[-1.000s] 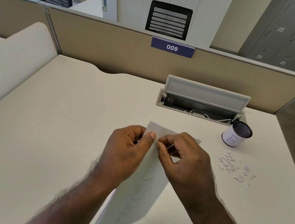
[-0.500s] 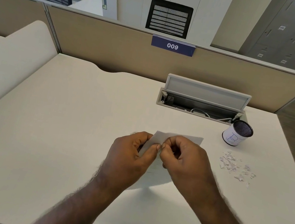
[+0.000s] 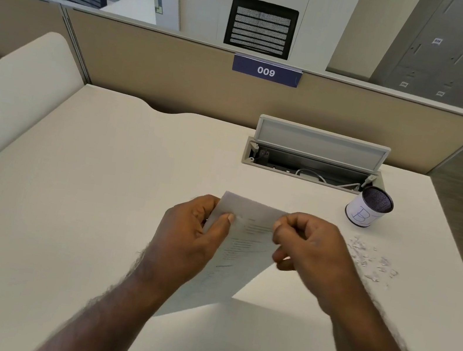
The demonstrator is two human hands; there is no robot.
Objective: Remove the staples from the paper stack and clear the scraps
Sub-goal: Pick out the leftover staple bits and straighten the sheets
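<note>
Two hands hold the paper stack (image 3: 246,240) up above the counter (image 3: 84,180), with its top edge toward the partition and its lower part hanging down between the forearms. The left hand (image 3: 191,239) pinches the upper left part, thumb on the printed side. The right hand (image 3: 310,248) has its fingers curled tight at the upper right corner, and its grip seems to close on the paper there; any staple is too small to see. To the right, well apart, small scraps (image 3: 370,258) lie loose on the counter, near a mesh cup (image 3: 368,207) that stands before the open cable box (image 3: 312,165). The risk now is a tear: if the right hand pulls sideways too strongly, the corner may rip. A freed staple can also fall unseen and be missed when clearing.
</note>
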